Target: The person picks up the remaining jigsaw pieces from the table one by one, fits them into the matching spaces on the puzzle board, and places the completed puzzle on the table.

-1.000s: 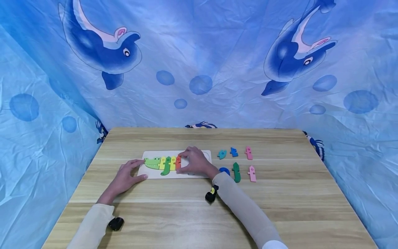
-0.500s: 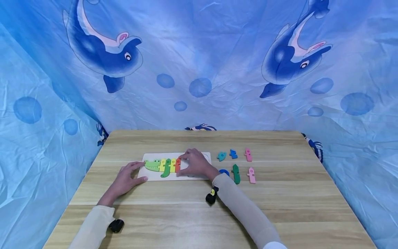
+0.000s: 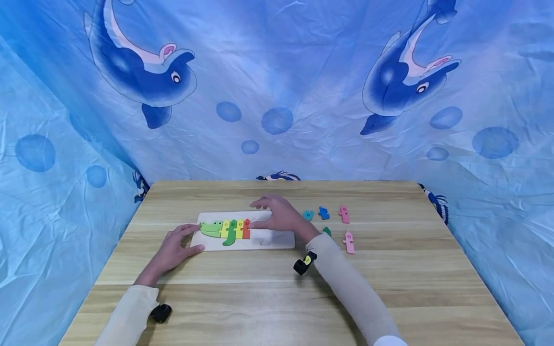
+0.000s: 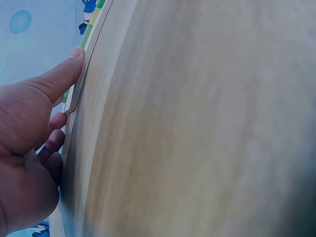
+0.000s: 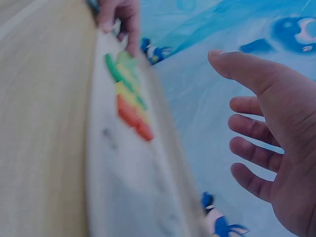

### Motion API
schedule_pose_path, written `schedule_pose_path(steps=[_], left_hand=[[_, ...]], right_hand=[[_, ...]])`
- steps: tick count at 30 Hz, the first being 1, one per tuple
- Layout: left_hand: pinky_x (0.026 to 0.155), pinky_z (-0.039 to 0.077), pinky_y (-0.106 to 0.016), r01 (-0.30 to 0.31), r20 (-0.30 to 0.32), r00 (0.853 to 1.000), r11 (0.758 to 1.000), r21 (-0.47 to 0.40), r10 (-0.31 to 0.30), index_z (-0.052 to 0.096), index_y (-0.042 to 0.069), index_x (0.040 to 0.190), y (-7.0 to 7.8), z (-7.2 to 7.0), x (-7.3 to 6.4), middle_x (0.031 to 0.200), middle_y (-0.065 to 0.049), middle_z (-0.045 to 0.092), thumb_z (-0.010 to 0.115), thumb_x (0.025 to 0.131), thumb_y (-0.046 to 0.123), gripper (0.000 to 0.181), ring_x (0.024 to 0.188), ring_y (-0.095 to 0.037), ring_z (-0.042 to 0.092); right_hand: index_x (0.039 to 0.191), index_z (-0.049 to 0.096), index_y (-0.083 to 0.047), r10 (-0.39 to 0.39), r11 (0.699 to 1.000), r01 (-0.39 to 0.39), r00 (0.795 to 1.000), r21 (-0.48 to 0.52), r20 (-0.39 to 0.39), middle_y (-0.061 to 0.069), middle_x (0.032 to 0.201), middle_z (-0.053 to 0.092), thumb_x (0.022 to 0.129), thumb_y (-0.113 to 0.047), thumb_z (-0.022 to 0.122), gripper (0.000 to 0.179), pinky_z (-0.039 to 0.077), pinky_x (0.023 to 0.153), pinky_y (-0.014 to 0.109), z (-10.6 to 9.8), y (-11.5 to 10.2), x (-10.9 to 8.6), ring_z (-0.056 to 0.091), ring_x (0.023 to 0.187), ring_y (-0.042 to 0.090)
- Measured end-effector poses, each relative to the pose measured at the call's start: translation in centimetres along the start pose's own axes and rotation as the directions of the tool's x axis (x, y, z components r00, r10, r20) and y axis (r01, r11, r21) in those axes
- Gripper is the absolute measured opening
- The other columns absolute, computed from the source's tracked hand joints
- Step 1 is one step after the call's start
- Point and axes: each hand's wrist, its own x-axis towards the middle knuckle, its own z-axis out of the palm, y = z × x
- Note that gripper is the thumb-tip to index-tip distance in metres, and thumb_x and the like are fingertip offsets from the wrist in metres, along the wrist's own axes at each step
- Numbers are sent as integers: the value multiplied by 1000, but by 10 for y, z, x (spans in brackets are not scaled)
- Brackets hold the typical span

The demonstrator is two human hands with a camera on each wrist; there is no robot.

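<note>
A white puzzle board lies on the wooden table, a crocodile picture taking shape in its left half. Set in it are a light green head, yellow pieces, a green piece with a leg and a red-orange piece. My left hand holds the board's left end, thumb at the front edge and fingers around the corner. Above the right half of the board hovers my right hand, fingers spread and nothing between them. The pieces beside its wrist are partly hidden by the arm.
Loose pieces lie right of the board: a teal one, a blue one, a dark green one and two pink ones, far and near. A blue cloth with dolphins hangs behind the table.
My right hand has let go of the red-orange piece, which stays in the board, and has lifted and shifted right. Its forearm now covers the round blue piece. The left hand has stayed put.
</note>
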Motion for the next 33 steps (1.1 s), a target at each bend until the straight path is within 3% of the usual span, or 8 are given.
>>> schedule_pose_path(steps=[10, 18, 27, 33], left_hand=[[108, 28, -69, 2, 4, 1000, 1000, -5, -2, 51, 4, 149, 1, 0, 1, 150, -26, 44, 81, 89, 34, 73, 134, -50, 35], [108, 28, -68, 1, 6, 1000, 1000, 0, -1, 50, 3, 149, 0, -2, 2, 151, -26, 44, 81, 89, 35, 74, 135, -49, 34], [108, 28, -68, 7, 6, 1000, 1000, -4, -7, 50, 4, 149, -2, -2, 1, 152, -27, 42, 81, 89, 36, 75, 134, -49, 34], [107, 28, -68, 9, 9, 1000, 1000, -7, -9, 50, 5, 149, -2, -2, 2, 153, -27, 41, 81, 89, 37, 75, 134, -49, 34]], right_hand=[[137, 65, -14, -37, 999, 37, 997, -4, -61, 2, 126, 68, 88, -46, 79, 61, 53, 96, 49, -36, -16, -23, 62, 114, 17], [139, 64, -21, 20, 1000, -20, 995, 5, -102, -2, 127, 66, 85, -44, 83, 62, 53, 95, 52, -58, -12, -50, 61, 115, 17], [142, 62, -21, -28, 1000, 27, 988, -8, -152, 2, 129, 66, 86, -40, 83, 62, 53, 93, 52, -84, 7, -82, 61, 117, 20], [140, 63, -20, 14, 1000, -17, 981, -16, -192, 1, 134, 64, 86, -41, 82, 61, 53, 92, 45, -96, 25, -109, 61, 119, 21]])
